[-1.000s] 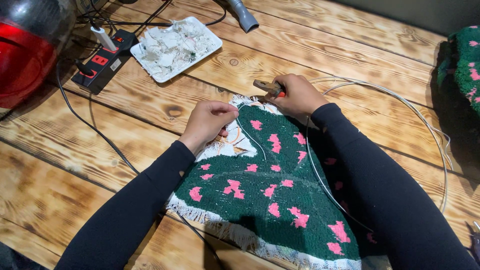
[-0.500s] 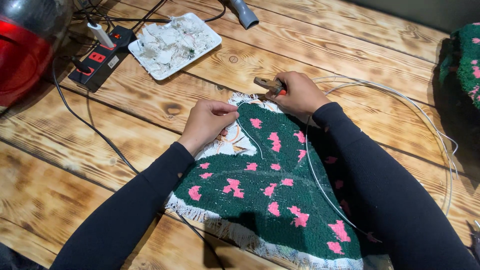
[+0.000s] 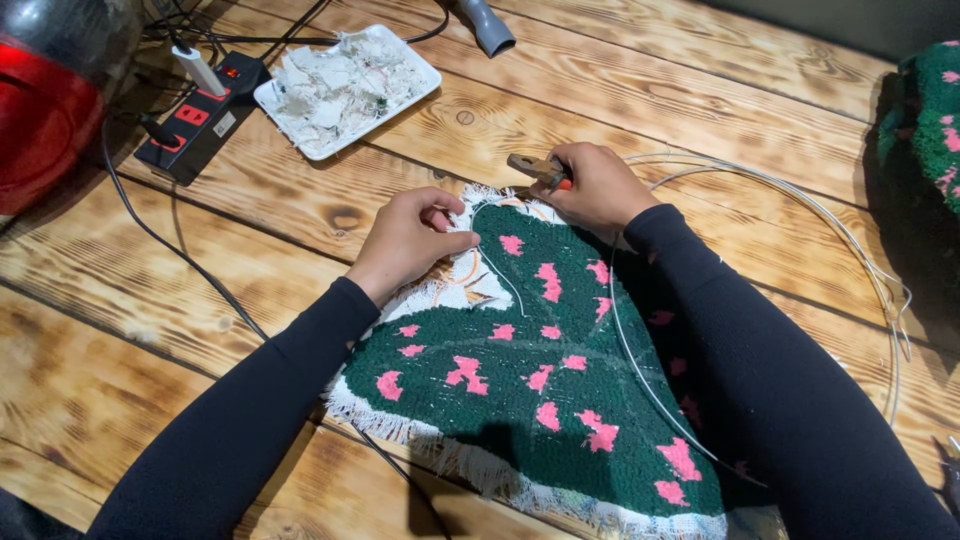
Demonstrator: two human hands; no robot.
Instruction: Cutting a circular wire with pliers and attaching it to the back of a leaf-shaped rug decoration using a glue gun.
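Barely anything differs from half a second ago: both hands stay at the top edge of the rug piece, and the left thumb and forefinger sit a little tighter on the fringe.

At nine to ten o'clock a red and grey rounded helmet-like object point(image 3: 45, 95) fills the corner. Just right of it lies a black power strip point(image 3: 200, 115) with red sockets and a small pale label on its near end; a white plug point(image 3: 197, 68) stands in it. Next, toward eleven o'clock, a white rectangular tray point(image 3: 420, 72) holds torn white scraps.

The left hand point(image 3: 410, 240) pinches the white fringe of the green tufted rug piece point(image 3: 520, 400), fingers clenched on the edge. That rug piece, dotted with pink marks, lies flat on the wooden bench point(image 3: 150, 330) at centre, running down toward five o'clock under the right sleeve.

The right hand point(image 3: 595, 185) at twelve o'clock grips a brown-handled tool point(image 3: 535, 168), fingers closed around it, resting on the rug's upper edge. A loop of thin white wire point(image 3: 880, 285) curves from there out to three o'clock. A second green and pink tufted piece point(image 3: 930, 110) sits at two o'clock.
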